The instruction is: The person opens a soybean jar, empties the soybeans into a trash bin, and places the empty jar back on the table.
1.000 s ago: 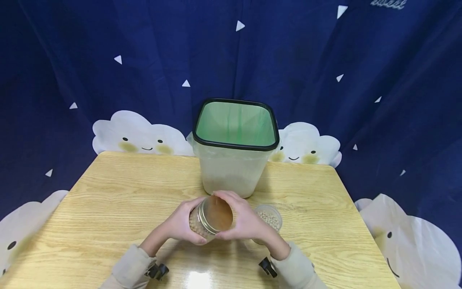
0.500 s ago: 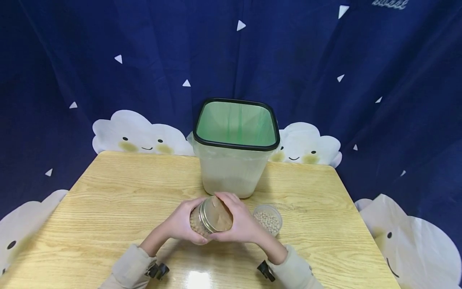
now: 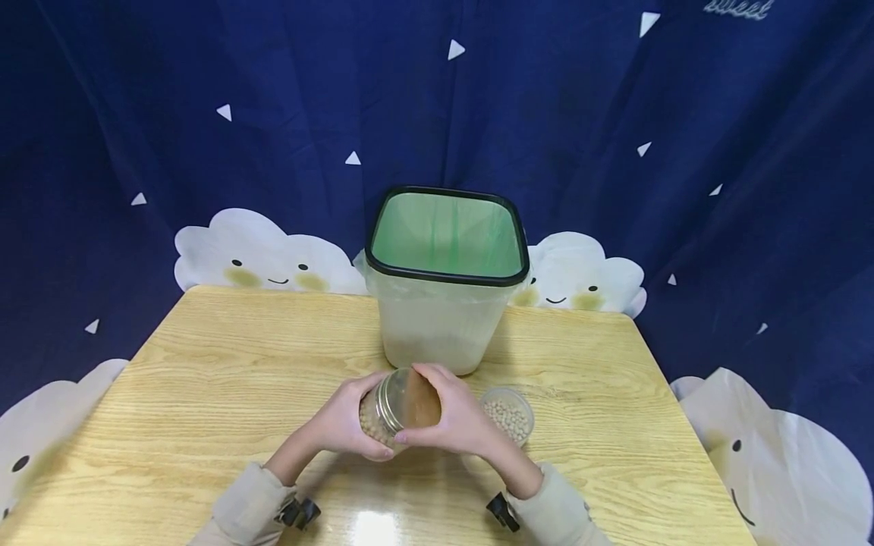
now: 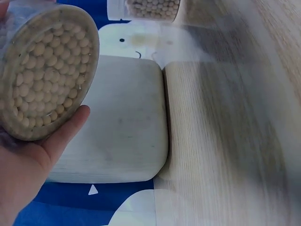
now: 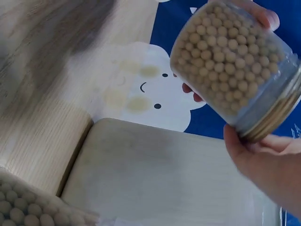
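A light wooden table [image 3: 205,379] is seen, on which a translucent square bin [image 3: 444,318] with a black rim and green liner is set at the far middle, while a small open cup of pale beans [image 3: 508,413] is placed just before the bin, slightly to its right.

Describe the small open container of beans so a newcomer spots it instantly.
On the wooden table, in front of the green-lined bin, look just right of the hands. The small open tub sits there lidless on the tabletop, unlike the lidded jar being held.
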